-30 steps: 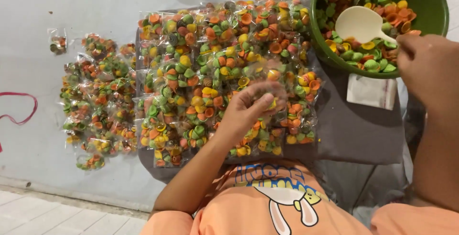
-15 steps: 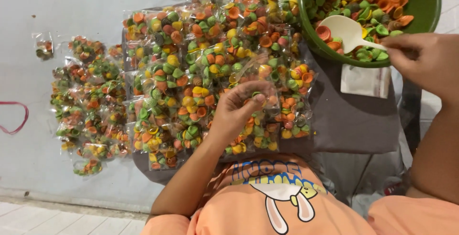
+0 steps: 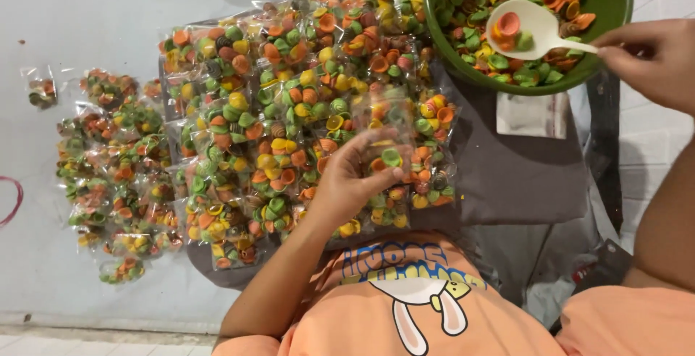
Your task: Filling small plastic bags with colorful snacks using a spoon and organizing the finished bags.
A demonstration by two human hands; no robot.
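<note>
Your right hand [image 3: 655, 59] has a pinch grip closed on the handle of a white plastic spoon [image 3: 532, 28], thumb and fingers tight round the thin end. The spoon's bowl sits over the green bowl [image 3: 441, 34] and carries one orange shell-shaped cracker and one green one. The green bowl, at the upper right, is heaped with loose orange, green and yellow crackers.

Your left hand [image 3: 351, 178] is loosely curled, its fingertips [image 3: 391, 175] closed on a small clear packet [image 3: 387, 149] that holds a few crackers; the packet is held just above the filled ones.

Under that hand, a spread of filled clear packets [image 3: 289, 102] lies in overlapping rows on a grey cloth [image 3: 521, 175] across your lap. Each is a small rectangle showing the same orange, green and yellow pieces. A second, smaller cluster of packets [image 3: 116, 160] lies well apart to the left on the pale floor [image 3: 87, 15]. A flat white stack of empty bags [image 3: 532, 115] rests on the cloth just below the green bowl's rim.
</note>
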